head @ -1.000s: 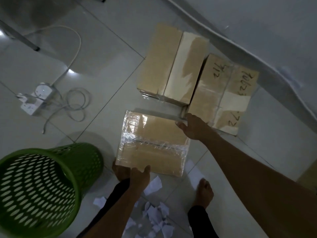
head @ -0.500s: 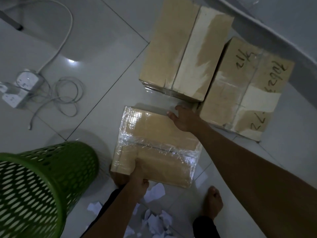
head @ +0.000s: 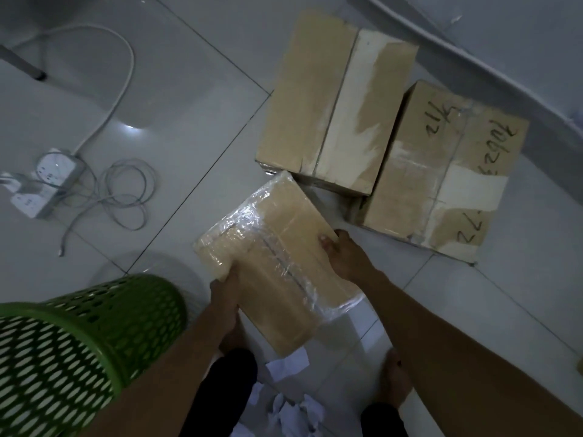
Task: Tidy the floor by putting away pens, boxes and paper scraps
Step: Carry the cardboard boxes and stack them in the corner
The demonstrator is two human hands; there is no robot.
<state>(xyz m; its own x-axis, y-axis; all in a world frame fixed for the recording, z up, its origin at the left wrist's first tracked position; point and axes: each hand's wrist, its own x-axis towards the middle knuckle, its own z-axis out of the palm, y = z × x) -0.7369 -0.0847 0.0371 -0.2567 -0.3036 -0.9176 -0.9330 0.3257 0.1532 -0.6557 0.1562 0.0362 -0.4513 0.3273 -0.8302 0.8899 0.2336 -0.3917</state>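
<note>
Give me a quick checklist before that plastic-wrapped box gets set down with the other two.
1. Both hands on wrapped box: ok, left hand at its near-left edge, right hand at its right edge.
2. Box off the floor: cannot tell; it looks tilted.
3. Two boxes by the wall sitting flat: ok, taped box and handwritten box.
4. Free floor beside them: ok, bare tiles on the left.
5. Paper scraps cleared: not ok, lying by the feet.
6. Green basket upright: ok.
</note>
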